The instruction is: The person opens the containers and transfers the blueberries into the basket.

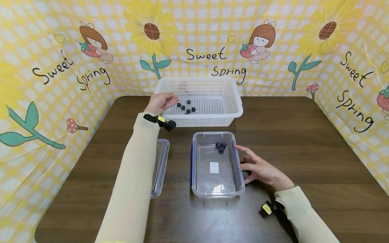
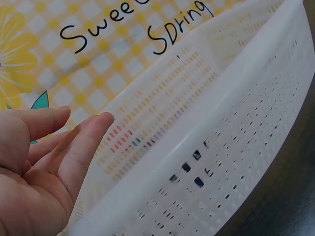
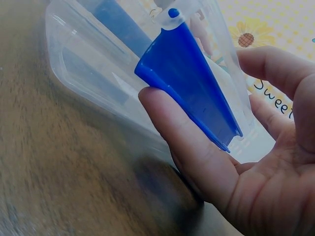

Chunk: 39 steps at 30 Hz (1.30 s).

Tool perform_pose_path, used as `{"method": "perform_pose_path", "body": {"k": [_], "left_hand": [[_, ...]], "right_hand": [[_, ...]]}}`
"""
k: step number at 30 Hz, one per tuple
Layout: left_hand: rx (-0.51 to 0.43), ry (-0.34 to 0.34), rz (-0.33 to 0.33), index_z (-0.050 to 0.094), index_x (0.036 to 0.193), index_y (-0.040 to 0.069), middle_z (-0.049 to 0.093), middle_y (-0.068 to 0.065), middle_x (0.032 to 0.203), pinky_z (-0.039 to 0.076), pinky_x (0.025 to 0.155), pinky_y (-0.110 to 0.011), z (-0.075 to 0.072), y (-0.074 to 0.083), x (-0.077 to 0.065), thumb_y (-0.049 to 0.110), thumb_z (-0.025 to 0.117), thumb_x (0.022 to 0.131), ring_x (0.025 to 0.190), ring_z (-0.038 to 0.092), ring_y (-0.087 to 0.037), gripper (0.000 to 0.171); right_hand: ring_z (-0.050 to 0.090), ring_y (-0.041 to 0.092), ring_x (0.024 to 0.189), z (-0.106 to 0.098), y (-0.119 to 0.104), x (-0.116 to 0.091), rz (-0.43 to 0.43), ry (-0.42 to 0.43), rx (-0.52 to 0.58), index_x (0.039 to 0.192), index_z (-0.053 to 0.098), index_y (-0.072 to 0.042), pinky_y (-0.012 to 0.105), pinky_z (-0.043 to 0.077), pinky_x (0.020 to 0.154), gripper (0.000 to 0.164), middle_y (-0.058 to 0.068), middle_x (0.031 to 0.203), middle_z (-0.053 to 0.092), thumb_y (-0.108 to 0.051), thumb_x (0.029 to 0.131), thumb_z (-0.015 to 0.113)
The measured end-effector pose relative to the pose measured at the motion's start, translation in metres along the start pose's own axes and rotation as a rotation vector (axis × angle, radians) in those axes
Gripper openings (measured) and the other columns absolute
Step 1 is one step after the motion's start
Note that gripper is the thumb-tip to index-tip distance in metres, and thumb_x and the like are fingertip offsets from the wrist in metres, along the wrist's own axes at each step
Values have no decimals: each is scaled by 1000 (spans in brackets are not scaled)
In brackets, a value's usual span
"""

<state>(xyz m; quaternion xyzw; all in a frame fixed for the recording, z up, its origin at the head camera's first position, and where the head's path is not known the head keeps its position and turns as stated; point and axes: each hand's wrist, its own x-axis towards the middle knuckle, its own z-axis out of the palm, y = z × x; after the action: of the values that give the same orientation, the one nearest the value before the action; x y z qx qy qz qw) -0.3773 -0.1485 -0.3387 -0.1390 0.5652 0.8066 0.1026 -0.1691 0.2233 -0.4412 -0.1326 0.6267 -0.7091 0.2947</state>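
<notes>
My left hand [image 1: 161, 103] is over the left end of a white perforated basket [image 1: 209, 120]; nothing shows between its loosely extended fingers [image 2: 81, 160]. Several blueberries [image 1: 183, 107] lie on the basket floor, just right of those fingertips. A clear rectangular plastic container [image 1: 209, 184] stands in front of the basket, with a small cluster of blueberries [image 1: 221, 150] in its far right corner. Against its right side rests my right hand [image 1: 264, 170], fingers spread along the outer wall. In the right wrist view, the thumb touches the edge of a blue side latch [image 3: 189, 83], which hangs unfastened.
A clear lid [image 1: 161, 168] lies left of the container, partly hidden under the left sleeve [image 1: 130, 182]. A patterned yellow cloth [image 1: 209, 30] rises behind and beside the brown wooden table [image 1: 304, 141]. A white label [image 1: 214, 167] shows on the container's floor.
</notes>
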Motion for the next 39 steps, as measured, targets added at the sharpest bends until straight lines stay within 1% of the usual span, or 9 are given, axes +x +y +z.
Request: {"method": "perform_pose_path", "body": {"k": [6, 11, 15, 18, 22, 24, 30, 32, 39], "left_hand": [[57, -56, -31, 47, 143, -3, 50, -24, 143, 56, 91, -30, 7, -4, -8, 4, 56, 101, 119, 62, -27, 43], [18, -129, -27, 51, 138, -5, 48, -26, 145, 55, 95, -33, 23, -11, -21, 1, 56, 101, 128, 55, -32, 38], [11, -165, 14, 59, 125, -5, 55, -27, 136, 55, 95, -35, 40, -21, -36, -1, 58, 99, 115, 64, -30, 26], [18, -191, 24, 63, 118, -5, 65, -23, 120, 57, 92, -37, 50, -30, -47, -2, 60, 98, 100, 69, -27, 21], [34, -253, -5, 61, 123, -8, 71, -17, 100, 60, 86, -37, 62, -46, -59, -3, 61, 97, 89, 71, -25, 27], [55, -289, -25, 58, 127, -10, 72, -16, 97, 60, 85, -37, 68, -56, -65, -3, 61, 97, 87, 72, -24, 31], [228, -408, -73, 57, 128, -13, 67, -28, 114, 60, 85, -39, 78, -88, -78, -2, 61, 97, 85, 72, -24, 33], [305, -440, -90, 58, 126, -13, 65, -30, 117, 60, 85, -40, 80, -99, -78, -3, 61, 96, 90, 72, -29, 32], [579, -499, -127, 63, 120, -13, 68, -30, 108, 63, 74, -34, 90, -124, -84, -1, 63, 94, 78, 73, -24, 28]], "right_hand": [[57, 31, 110, 1, 1, 0, 3, -8, -2, 154, 27, -31, 57, 60, 73, 67, 35, 138, 28, -5, 100, 58], [58, 30, 109, -1, 2, 0, -9, -12, -7, 154, 29, -32, 57, 61, 72, 66, 35, 136, 29, -5, 100, 57], [58, 30, 108, -1, 3, 0, -17, -17, -1, 153, 29, -33, 57, 60, 72, 66, 34, 135, 31, -4, 100, 56], [58, 30, 109, 0, 4, 1, -19, -19, 3, 153, 30, -33, 58, 60, 72, 65, 33, 134, 32, -4, 101, 56], [58, 30, 109, 0, 4, 0, -20, -15, 2, 153, 30, -33, 57, 60, 72, 65, 33, 135, 31, -4, 101, 56], [58, 30, 109, 0, 3, 0, -21, -13, -1, 153, 30, -33, 57, 60, 72, 65, 34, 135, 31, -4, 101, 56], [58, 30, 110, 0, 3, 1, -20, -18, 5, 153, 29, -33, 58, 60, 73, 65, 34, 135, 31, -5, 101, 55], [58, 31, 110, -1, 3, 1, -22, -21, 4, 153, 29, -33, 58, 60, 73, 65, 34, 135, 30, -5, 101, 55], [56, 32, 112, 1, 1, 0, -17, -24, 3, 154, 27, -32, 58, 60, 74, 65, 35, 136, 28, -5, 101, 55]]}}
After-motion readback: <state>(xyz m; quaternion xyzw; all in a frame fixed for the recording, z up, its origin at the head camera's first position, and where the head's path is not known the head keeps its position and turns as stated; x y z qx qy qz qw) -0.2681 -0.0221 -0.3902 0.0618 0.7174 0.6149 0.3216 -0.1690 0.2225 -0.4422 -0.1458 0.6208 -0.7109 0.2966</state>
